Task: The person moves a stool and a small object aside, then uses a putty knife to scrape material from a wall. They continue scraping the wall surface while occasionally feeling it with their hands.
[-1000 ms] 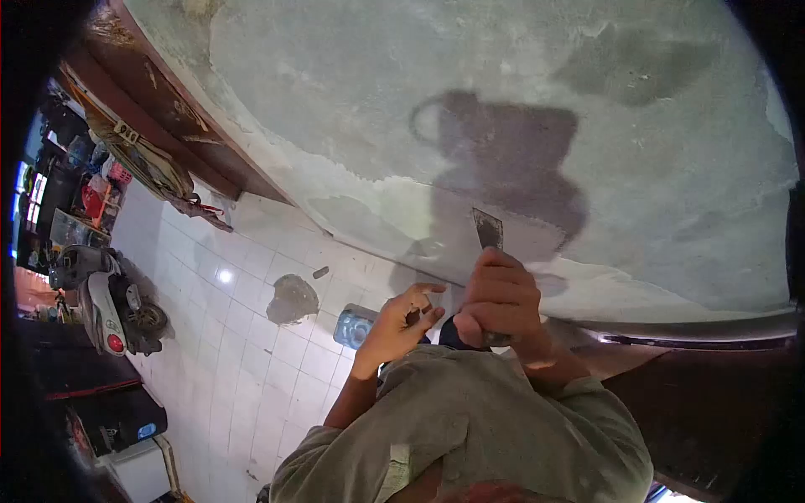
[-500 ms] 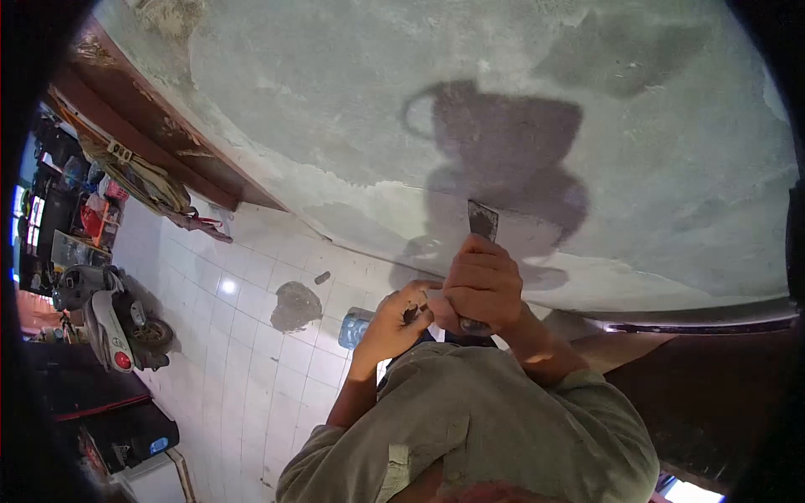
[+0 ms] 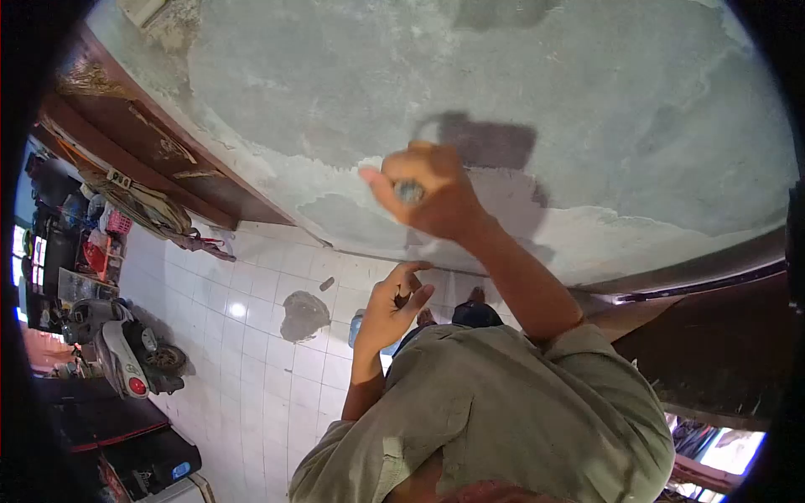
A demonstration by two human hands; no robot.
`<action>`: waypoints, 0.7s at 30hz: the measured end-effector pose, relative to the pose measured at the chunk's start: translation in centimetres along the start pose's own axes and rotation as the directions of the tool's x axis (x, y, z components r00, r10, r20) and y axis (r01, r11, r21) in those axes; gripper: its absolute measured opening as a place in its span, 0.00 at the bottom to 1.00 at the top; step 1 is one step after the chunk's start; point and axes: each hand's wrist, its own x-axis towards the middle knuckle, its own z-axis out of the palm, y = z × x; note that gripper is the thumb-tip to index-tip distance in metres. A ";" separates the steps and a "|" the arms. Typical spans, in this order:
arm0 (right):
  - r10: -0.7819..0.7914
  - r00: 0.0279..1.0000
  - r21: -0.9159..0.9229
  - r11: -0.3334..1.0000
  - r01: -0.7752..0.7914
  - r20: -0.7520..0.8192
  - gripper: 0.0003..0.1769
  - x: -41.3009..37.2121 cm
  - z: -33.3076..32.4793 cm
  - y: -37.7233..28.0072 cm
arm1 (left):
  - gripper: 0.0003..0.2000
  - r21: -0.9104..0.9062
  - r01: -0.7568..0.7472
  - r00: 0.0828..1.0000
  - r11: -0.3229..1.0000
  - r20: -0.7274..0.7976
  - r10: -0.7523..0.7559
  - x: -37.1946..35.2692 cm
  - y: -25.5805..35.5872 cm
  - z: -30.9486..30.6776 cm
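Observation:
My right hand (image 3: 436,189) is raised against the plastered wall (image 3: 277,92), its fingers wrapped round a scraper. Only the round butt of the scraper's handle (image 3: 409,193) shows; the blade is hidden behind the fist. Lower down, near my waist, my left hand (image 3: 387,310) is loosely curled, thumb and forefinger apart. A small dark, jagged patch (image 3: 402,298) shows between them, and I cannot tell what it is. Pale, ragged-edged patches mark the wall around the right hand, where a shadow also falls.
Below the wall lies a white tiled floor (image 3: 251,352) with a grey patch of material (image 3: 304,316) and a small dark block (image 3: 327,284). A blue plastic bottle (image 3: 356,329) is partly behind my left hand. A scooter (image 3: 126,356) stands at left, near a brown wooden frame (image 3: 159,151).
My right hand has moved up and left to the wall with the scraper, away from my left hand. The left hand stays low, its fingers now free of the right.

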 end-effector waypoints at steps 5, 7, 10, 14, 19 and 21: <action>0.225 0.964 0.258 0.949 -0.182 -0.145 0.22 1.1 0.0 1.8 | 0.15 -0.035 0.011 0.999 0.999 -0.035 -0.012 -2.5 -0.4 0.8; 0.417 0.908 0.328 0.862 -0.386 -0.027 0.23 2.4 -2.5 1.2 | 0.15 -0.020 -0.018 0.999 1.000 -0.049 0.017 -3.4 -0.5 1.0; 0.331 0.940 0.262 0.917 -0.301 -0.079 0.24 3.1 -3.8 0.4 | 0.16 -0.029 -0.031 0.996 0.999 -0.080 0.029 -4.5 -1.0 1.3; 0.257 0.963 0.157 0.957 -0.243 -0.079 0.24 1.3 -3.1 1.1 | 0.16 -0.117 -0.030 0.991 0.993 -0.131 0.014 -4.9 -1.7 1.3; 0.081 0.987 0.145 0.988 -0.061 -0.142 0.24 -0.4 -3.0 0.8 | 0.16 -0.038 -0.017 0.987 0.999 -0.163 0.011 -5.0 -1.5 0.5; 0.095 0.992 0.107 0.991 -0.085 -0.087 0.23 -0.7 -3.4 0.8 | 0.16 -0.055 0.015 0.991 0.998 -0.135 -0.023 -4.6 -1.6 0.3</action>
